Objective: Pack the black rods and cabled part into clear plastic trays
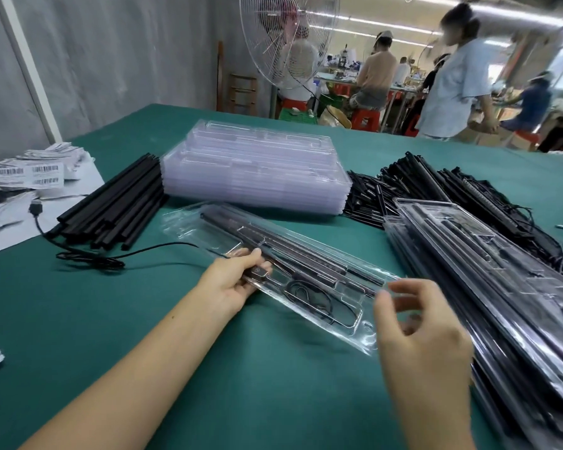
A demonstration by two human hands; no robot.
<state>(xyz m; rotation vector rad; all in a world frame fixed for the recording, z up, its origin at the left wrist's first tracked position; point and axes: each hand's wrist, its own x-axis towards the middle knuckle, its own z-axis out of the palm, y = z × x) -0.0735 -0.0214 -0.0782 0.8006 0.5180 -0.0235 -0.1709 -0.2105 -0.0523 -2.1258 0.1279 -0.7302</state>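
Diagonally, the clear tray (pixel 189 227) runs far-left to near-right, seemingly filled.

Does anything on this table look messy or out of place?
One loose black USB cable trails across the green table, bunched in a tangle beside the rod pile, its plug on the white paper.

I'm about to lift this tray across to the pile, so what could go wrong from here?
1. The left hand grips the clear tray at one edge only. Lifted like that, it may flex and spill the black rods.
2. The loose cable runs up to the tray's left side and might snag or drag.
3. The packed stack looks uneven, so another tray could slide off it.
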